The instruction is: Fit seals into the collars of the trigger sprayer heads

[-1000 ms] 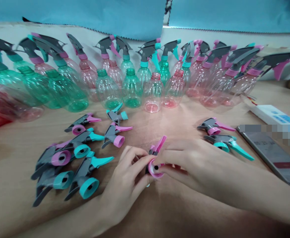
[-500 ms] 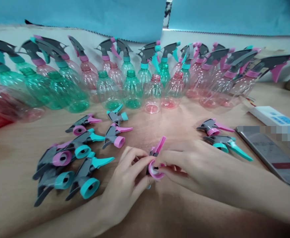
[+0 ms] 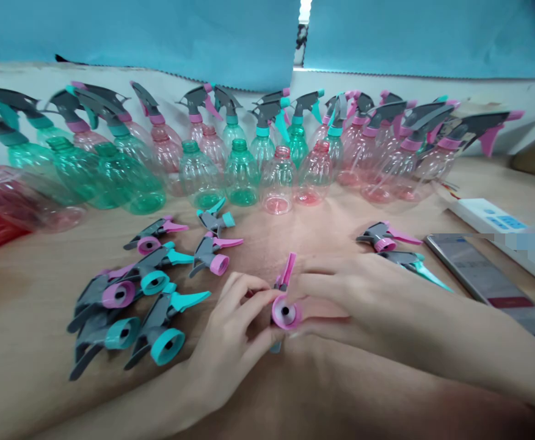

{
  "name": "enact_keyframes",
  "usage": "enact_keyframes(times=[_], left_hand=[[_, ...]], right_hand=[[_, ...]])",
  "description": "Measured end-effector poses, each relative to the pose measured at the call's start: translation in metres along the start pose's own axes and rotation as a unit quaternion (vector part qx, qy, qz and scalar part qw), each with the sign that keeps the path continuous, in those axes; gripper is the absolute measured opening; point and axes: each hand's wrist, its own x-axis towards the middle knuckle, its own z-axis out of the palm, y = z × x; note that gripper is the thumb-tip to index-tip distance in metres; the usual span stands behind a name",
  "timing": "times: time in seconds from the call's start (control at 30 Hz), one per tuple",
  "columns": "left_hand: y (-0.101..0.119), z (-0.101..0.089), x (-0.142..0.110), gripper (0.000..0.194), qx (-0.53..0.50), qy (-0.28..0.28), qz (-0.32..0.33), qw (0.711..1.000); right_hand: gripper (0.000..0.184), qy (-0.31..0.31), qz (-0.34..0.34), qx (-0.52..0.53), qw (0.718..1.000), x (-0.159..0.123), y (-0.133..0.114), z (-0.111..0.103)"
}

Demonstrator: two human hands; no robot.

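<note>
A pink-collared spray head (image 3: pixel 286 321) held over the surface (image 3: pixel 262 391), between two hands.
The left hand (image 3: pixel 226 336) has its grip closed on the spray head, collar opening toward the camera and pink trigger pointing away; the right hand (image 3: pixel 359 296) has its grip parted at the collar's right side, though contact is unclear. Seven loose heads (image 3: pixel 167 346), pink or teal, lie left of the hands and two more heads (image 3: pixel 384 244) beyond the right hand, near a phone (image 3: pixel 482 281). Green and pink bottles (image 3: pixel 241 177) stand behind, many topped with sprayers (image 3: pixel 270 113).
</note>
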Motion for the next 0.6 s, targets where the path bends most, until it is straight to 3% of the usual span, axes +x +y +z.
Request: enact_keyframes(times=[0.1, 0.17, 0.33, 0.47, 0.6], left_hand=[[0.002, 0.001, 0.0, 0.012, 0.003, 0.008, 0.006, 1.0], [0.003, 0.002, -0.001, 0.014, 0.005, 0.015, 0.019, 1.0], [0.002, 0.003, -0.003, 0.012, 0.019, 0.029, 0.054, 0.998], [0.002, 0.002, -0.007, 0.026, 0.023, 0.015, 0.088, 0.996], [0.009, 0.003, -0.014, 0.042, -0.005, -0.037, 0.134, 0.99]], right_hand=[[0.026, -0.018, 0.003, -0.014, 1.0, 0.003, -0.008, 0.005], [0.03, 0.002, 0.001, -0.006, 1.0, 0.006, -0.014, 0.009], [0.01, 0.01, -0.007, 0.034, 0.999, 0.006, -0.021, 0.016], [0.008, -0.003, 0.041, 0.082, 0.996, -0.01, -0.022, 0.009], [0.012, -0.021, 0.084, 0.164, 0.983, -0.039, -0.023, 0.0]])
